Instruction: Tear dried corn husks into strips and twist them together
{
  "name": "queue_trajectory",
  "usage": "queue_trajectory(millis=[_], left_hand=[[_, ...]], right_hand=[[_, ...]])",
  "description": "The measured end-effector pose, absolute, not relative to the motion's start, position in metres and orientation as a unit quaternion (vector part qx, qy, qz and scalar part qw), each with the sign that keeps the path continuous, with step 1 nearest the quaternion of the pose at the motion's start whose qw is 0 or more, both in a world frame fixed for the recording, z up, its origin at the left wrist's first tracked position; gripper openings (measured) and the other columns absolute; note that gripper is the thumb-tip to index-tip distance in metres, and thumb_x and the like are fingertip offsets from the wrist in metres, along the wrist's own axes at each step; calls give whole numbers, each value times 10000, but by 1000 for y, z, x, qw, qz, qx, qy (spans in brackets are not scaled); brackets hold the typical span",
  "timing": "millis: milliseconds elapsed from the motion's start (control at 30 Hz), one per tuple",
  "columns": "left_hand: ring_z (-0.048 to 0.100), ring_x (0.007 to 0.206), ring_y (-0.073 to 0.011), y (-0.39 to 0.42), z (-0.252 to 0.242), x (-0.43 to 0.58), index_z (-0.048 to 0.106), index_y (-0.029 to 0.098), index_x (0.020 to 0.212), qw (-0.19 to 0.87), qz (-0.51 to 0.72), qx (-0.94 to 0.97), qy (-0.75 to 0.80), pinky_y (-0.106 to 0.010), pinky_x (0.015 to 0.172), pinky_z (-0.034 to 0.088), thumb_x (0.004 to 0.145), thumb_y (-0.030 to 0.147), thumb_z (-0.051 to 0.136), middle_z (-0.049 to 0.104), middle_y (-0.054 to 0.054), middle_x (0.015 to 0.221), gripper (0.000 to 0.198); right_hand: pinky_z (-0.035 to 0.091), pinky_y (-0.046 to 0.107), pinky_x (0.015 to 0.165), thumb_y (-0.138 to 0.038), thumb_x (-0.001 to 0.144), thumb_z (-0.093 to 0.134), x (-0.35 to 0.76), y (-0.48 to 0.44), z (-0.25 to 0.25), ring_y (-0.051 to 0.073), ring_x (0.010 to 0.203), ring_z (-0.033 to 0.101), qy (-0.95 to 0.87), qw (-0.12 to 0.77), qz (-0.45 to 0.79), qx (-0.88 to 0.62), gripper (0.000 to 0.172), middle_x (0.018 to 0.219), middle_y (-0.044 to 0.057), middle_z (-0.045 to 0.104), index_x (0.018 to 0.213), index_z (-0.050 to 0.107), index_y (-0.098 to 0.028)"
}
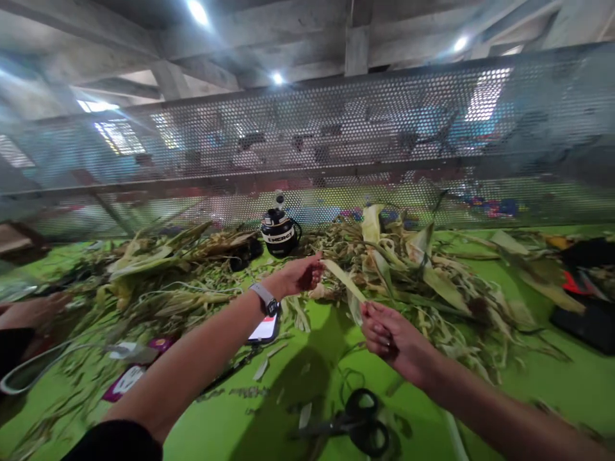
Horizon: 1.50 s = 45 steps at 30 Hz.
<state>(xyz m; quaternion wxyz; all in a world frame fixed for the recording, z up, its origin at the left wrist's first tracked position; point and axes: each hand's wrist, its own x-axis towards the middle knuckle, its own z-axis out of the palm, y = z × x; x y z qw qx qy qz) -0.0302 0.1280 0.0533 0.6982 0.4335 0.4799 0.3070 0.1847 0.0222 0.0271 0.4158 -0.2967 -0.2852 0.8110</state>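
A pale strip of corn husk (344,280) is stretched between my two hands above the green table (317,339). My left hand (303,274), with a watch on its wrist, pinches the far end. The near end sits between the thumb and fingers of my right hand (388,333), which wears a ring. Black-handled scissors (358,422) lie on the table below my right hand. Behind both hands is a heap of dried husks (398,262). Under my left wrist lies a phone (264,328) with its screen lit.
A black jug (278,232) stands at the back before a perforated metal screen (298,141). More husks (168,256) spread to the left, near a white cable (57,354) and a purple packet (125,382). Another person's arm (36,317) reaches in at far left. Dark items (589,314) lie right.
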Motion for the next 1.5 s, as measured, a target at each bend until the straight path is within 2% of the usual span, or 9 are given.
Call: queue_trajectory(millis=[167, 333, 433, 500, 633, 967, 1167, 1333, 1500], left_hand=[[529, 447, -90, 93, 54, -8, 477, 179, 734, 637, 396, 395, 531, -182, 443, 403, 885, 361, 434, 569, 20, 563, 240], [663, 759, -175, 35, 52, 12, 444, 224, 1004, 497, 493, 494, 516, -260, 589, 481, 847, 440, 492, 677, -44, 943, 271], [625, 889, -202, 21, 42, 25, 560, 201, 866, 499, 416, 578, 494, -291, 735, 476, 848, 459, 475, 675, -61, 924, 272], [608, 838, -202, 18, 35, 35, 576, 197, 736, 533, 385, 580, 481, -299, 759, 474, 850, 475, 453, 665, -55, 842, 325], [586, 774, -166, 16, 26, 55, 598, 198, 699, 608, 453, 481, 439, -277, 772, 474, 825, 417, 519, 646, -19, 767, 264], [607, 712, -110, 17, 20, 67, 673, 149, 728, 673, 575, 176, 431, -211, 714, 477, 656, 199, 722, 693, -32, 798, 101], [631, 794, -165, 8, 19, 75, 702, 150, 827, 686, 566, 205, 409, -243, 710, 481, 667, 317, 722, 711, -65, 875, 232], [620, 688, -131, 6, 18, 71, 690, 169, 791, 702, 561, 182, 398, -208, 615, 479, 628, 261, 755, 705, -26, 789, 198], [601, 622, -106, 23, 38, 53, 645, 164, 728, 683, 592, 210, 373, -195, 591, 488, 714, 236, 698, 662, -9, 710, 90]], right_hand=[[122, 153, 364, -277, 657, 737, 187, 27, 30, 31, 402, 182, -291, 447, 787, -309, 246, 487, -99, 313, 733, 536, -158], [123, 162, 360, -309, 646, 726, 188, 32, 26, 30, 382, 188, -310, 461, 760, -339, 253, 452, -107, 332, 729, 535, -165], [127, 165, 363, -356, 650, 723, 185, 30, 23, 26, 369, 199, -340, 453, 744, -354, 286, 441, -110, 352, 734, 525, -167], [131, 171, 364, -430, 660, 712, 182, 27, 20, 23, 356, 212, -364, 435, 736, -368, 341, 431, -110, 363, 694, 491, -173], [134, 185, 366, -546, 686, 657, 177, 23, 13, 29, 340, 235, -409, 409, 715, -392, 414, 416, -108, 361, 671, 457, -184], [177, 195, 388, -559, 693, 657, 174, 21, 9, 30, 360, 255, -419, 382, 737, -368, 451, 427, -110, 349, 636, 412, -185], [151, 180, 398, -509, 653, 712, 173, 21, 10, 22, 364, 206, -360, 390, 771, -352, 429, 435, -132, 311, 707, 443, -180], [143, 181, 393, -515, 669, 697, 172, 21, 13, 27, 358, 194, -360, 386, 782, -332, 419, 415, -135, 317, 735, 443, -189], [197, 187, 395, -544, 720, 648, 167, 13, 8, 31, 352, 219, -390, 354, 800, -288, 412, 411, -125, 339, 704, 437, -191]])
